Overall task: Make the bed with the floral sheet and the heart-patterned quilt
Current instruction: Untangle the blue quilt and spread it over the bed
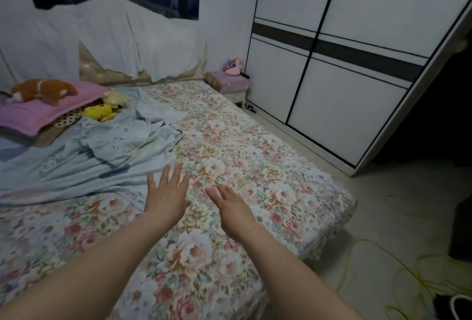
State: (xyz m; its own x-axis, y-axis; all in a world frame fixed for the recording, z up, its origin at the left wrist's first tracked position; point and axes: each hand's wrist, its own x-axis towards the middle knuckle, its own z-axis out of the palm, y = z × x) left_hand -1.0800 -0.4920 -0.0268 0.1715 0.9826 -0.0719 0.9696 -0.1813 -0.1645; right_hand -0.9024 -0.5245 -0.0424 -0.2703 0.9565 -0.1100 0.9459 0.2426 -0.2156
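Both bare arms stretched forward, left hand (167, 196) and right hand (233, 208) palms down, fingers straight and spread

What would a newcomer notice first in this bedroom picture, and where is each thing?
The open left hand and right hand reach over the pink-flowered bed sheet in the foreground. A crumpled pale blue quilt lies on the bed's left side; behind it a brown plush toy rests on a pink pillow. A tall white wardrobe with a dark band fills the right.
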